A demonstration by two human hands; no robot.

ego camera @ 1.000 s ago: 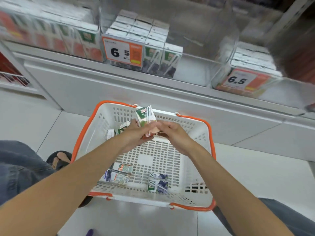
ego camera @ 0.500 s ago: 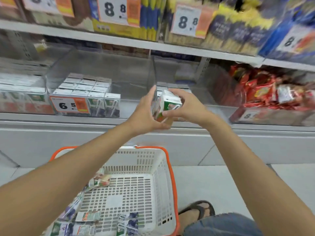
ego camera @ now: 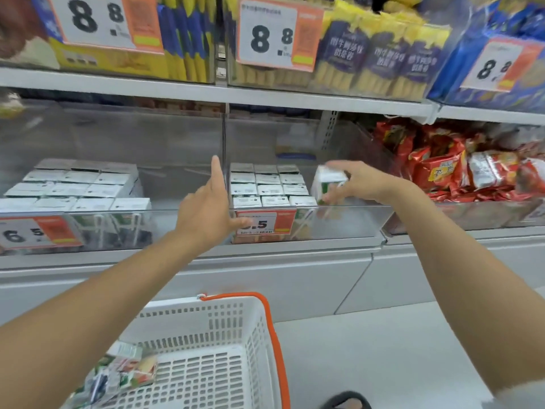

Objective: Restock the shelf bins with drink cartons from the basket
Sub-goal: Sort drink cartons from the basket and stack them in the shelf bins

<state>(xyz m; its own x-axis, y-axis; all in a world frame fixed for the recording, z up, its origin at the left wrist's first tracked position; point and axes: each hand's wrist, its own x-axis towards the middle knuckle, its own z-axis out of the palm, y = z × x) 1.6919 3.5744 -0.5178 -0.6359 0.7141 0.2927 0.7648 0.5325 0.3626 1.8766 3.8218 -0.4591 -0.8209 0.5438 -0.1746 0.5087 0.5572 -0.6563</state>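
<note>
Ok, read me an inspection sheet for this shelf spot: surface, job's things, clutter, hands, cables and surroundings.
Surface: white lower shelf carrying the bins; pale floor below.
Job's things: carton held over the free right side of the middle bin, beside stacked cartons; left bin part filled; loose cartons in the basket.
Clutter: nothing seen.
Grippers: left hand, fingers straight, by the bin divider; right hand grips the carton.
Cables: nothing seen.
Surroundings: upper shelf of yellow packs with price tags; red snack bags at right.

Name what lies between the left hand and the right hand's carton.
Head view: rows of stocked cartons in the clear bin stand between the left hand and the held carton.
</note>
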